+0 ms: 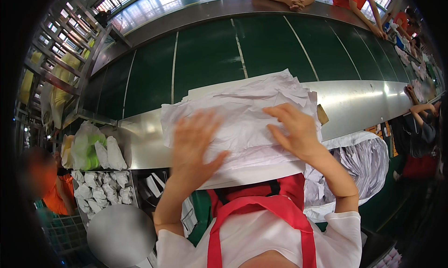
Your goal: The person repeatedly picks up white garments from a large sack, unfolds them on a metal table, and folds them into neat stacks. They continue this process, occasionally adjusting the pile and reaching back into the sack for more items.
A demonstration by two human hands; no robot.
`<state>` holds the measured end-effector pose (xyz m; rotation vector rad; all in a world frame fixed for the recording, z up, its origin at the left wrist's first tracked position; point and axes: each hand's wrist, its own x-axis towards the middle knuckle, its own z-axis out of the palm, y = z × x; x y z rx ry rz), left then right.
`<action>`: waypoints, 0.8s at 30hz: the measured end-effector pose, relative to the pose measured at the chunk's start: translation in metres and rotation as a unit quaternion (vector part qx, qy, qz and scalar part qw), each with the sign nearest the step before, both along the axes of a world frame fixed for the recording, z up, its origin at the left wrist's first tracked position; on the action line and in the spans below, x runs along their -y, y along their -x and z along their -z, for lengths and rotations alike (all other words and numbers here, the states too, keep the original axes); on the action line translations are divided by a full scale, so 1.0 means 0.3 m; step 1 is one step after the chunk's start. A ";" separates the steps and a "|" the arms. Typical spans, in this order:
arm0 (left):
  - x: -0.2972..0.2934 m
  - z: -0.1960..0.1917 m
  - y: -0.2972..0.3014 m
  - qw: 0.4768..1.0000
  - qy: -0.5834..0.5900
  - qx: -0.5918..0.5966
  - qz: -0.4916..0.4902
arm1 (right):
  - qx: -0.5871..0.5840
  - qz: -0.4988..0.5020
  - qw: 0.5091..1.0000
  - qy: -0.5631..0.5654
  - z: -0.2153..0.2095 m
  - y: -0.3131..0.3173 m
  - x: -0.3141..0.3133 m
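A thick, uneven stack of crumpled white paper sheets [238,107] lies in front of me across the metal ledge. A smoother white sheet or board [261,173] shows under its near edge. My left hand [192,144] is over the left part of the stack, smeared by motion, with its fingers and thumb spread. Over the right part is my right hand [296,130], fingers apart and slightly bent, with nothing between them. Both hands seem to touch or hover just above the top sheet; I cannot tell which.
Beyond the ledge [144,139] runs a green conveyor belt [205,58] with pale cross lines. To my right stands a white sack [385,161] of crumpled paper. At left are a tray of white paper-wrapped bundles [99,193], plastic bags [88,144] and a metal rack [56,81]. Several people work around.
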<state>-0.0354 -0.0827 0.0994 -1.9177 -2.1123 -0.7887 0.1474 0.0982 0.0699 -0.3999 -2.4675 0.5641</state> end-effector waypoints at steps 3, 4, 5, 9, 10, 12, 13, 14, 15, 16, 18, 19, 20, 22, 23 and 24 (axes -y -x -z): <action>-0.033 0.277 0.014 0.984 0.160 -0.050 0.063 | 0.103 -0.027 0.992 -0.073 0.181 0.056 0.015; -0.039 0.344 0.026 0.976 0.194 -0.059 0.080 | 0.099 -0.044 0.992 -0.069 0.229 0.068 0.020; -0.062 0.313 0.038 0.972 0.211 -0.028 0.097 | 0.097 -0.048 0.992 -0.071 0.263 0.071 0.010; -0.168 -0.172 -0.016 0.811 0.281 0.445 0.255 | 0.081 -0.040 0.994 -0.057 0.289 0.037 -0.029; -0.203 -0.278 -0.060 0.799 0.280 0.434 0.308 | 0.089 -0.018 0.993 -0.072 0.334 0.031 -0.043; -0.234 -0.439 -0.150 0.832 0.253 0.301 0.391 | 0.110 -0.020 0.991 -0.078 0.348 0.062 -0.039; -0.240 -0.495 -0.189 0.862 0.212 0.178 0.424 | 0.117 -0.028 0.989 -0.083 0.347 0.087 -0.034; -0.237 -0.544 -0.240 0.877 0.203 0.121 0.418 | 0.114 -0.039 0.988 -0.091 0.344 0.108 -0.024; -0.250 -0.566 -0.299 0.884 0.187 0.067 0.423 | 0.123 -0.031 0.987 -0.100 0.345 0.085 -0.031; -0.270 -0.569 -0.357 0.879 0.127 0.040 0.458 | 0.133 -0.015 0.986 -0.103 0.346 0.055 -0.038; -0.307 -0.498 -0.399 0.857 0.017 -0.013 0.516 | 0.133 -0.020 0.985 -0.108 0.351 0.055 -0.033; -0.323 -0.473 -0.431 0.842 -0.014 -0.016 0.540 | 0.139 -0.011 0.984 -0.107 0.359 0.029 -0.040; -0.319 -0.455 -0.454 0.835 -0.037 -0.019 0.548 | 0.140 -0.014 0.984 -0.107 0.362 0.035 -0.030; -0.303 -0.437 -0.503 0.825 -0.079 -0.021 0.559 | 0.142 -0.024 0.984 -0.108 0.368 0.051 -0.024; -0.288 -0.431 -0.524 0.823 -0.102 -0.022 0.559 | 0.141 -0.028 0.983 -0.109 0.366 0.060 -0.020; -0.279 -0.422 -0.549 0.820 -0.125 -0.017 0.559 | 0.141 -0.034 0.983 -0.111 0.363 0.066 -0.018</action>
